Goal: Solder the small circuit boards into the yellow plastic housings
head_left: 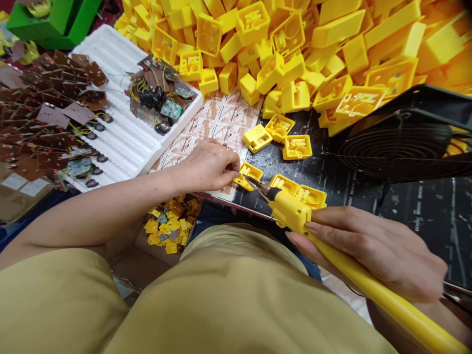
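Observation:
My left hand (pixel 212 164) is closed, its fingertips gripping the left side of a small yellow plastic casing (pixel 251 171) at the table's front edge. A yellow soldering iron (pixel 293 211) is held in my right hand (pixel 379 248), fingers wrapped around its handle. Its dark metal tip reaches left to the casing in my left hand; whether it touches cannot be made out. Just behind the iron's head, two open yellow casings (pixel 311 196) lie side by side. Further back sit a casing with a speaker grille (pixel 257 138) and two more open casings (pixel 297 147).
A large heap of yellow casings (pixel 254 22) fills the back. On the left, a white foam tray (pixel 121 152) carries brown circuit boards (pixel 51 113) and wired speakers. A black fan (pixel 398 142) stands at right. Below the table edge is a box of yellow parts (pixel 171 226).

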Tool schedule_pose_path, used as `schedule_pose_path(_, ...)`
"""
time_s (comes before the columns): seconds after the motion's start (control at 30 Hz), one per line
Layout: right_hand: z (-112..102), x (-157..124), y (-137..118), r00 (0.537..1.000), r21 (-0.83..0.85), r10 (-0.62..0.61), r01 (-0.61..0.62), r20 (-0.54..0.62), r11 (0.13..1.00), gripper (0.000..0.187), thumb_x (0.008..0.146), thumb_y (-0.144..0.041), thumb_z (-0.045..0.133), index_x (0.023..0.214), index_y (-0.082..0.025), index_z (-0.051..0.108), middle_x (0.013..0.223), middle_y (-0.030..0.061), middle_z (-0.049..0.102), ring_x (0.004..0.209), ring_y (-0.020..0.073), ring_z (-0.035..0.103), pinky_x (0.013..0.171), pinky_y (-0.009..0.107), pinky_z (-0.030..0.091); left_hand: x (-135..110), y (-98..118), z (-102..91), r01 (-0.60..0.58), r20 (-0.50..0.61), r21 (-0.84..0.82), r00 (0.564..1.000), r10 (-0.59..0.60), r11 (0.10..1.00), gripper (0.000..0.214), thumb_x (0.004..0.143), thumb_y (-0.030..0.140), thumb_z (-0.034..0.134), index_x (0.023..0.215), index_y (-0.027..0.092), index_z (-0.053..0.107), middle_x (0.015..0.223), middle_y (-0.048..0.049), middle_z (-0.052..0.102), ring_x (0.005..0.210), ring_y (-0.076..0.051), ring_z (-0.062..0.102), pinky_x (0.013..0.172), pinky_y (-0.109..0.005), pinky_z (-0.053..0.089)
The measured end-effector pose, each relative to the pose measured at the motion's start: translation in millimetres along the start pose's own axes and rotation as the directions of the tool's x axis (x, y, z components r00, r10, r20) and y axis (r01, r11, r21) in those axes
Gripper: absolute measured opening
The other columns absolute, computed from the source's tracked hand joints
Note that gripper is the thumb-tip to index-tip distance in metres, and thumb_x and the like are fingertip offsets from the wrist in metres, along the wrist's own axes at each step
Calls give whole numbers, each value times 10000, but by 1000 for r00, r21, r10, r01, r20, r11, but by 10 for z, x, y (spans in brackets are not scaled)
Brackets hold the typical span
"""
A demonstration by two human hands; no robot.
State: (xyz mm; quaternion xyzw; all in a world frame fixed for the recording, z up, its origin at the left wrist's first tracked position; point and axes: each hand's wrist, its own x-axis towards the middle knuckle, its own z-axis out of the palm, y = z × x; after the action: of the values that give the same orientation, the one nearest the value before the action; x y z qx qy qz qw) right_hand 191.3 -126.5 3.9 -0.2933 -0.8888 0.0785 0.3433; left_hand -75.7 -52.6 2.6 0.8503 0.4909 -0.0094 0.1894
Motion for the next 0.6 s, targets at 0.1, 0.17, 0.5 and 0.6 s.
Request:
schedule_pose_path(0.1, 15, 3, -3, 1000, 33, 0, 0, 7, 999, 279, 770, -115, 809, 962, -186, 619, 816, 8, 702, 686, 110, 675, 635, 204, 592, 10, -1, 8, -32, -5, 23, 999, 32, 999, 165, 814, 203, 581, 834, 194, 745, 775, -14, 757, 742, -174, 672, 957, -394, 443)
schedule_pose_path(0.17, 40, 9, 3, 999, 28, -36, 36, -9, 999, 237, 789, -149, 802, 948, -190, 631, 804, 12, 704, 690, 121, 682, 638, 219, 602, 17, -2, 15, -41, -12, 30, 999, 42, 999, 166, 800, 201, 575, 816, 195, 740, 764, -12, 756, 739, -174, 671, 952, -395, 444)
schedule_pose_path(0.5, -182, 8, -31, 994, 12, 82, -83, 70, 997, 143, 886, -171, 705, 968, -217, 597, 813, -6, 674, 719, 109, 672, 658, 220, 580, 38, -8, 11, -50, -7, 0, 999, 50, 999, 157, 764, 208, 564, 738, 191, 718, 699, -5, 725, 687, -161, 649, 886, -365, 459)
schedule_pose_path(0.6, -165, -32, -42, 990, 25, 109, -111, 86, 993, 50, 951, -231, 632, 957, -215, 585, 831, 9, 671, 734, 108, 668, 651, 228, 565, 42, -7, 2, -26, 5, -10, 1000, 26, 1000, 147, 758, 205, 572, 738, 190, 717, 708, -9, 728, 709, -171, 657, 882, -367, 455)
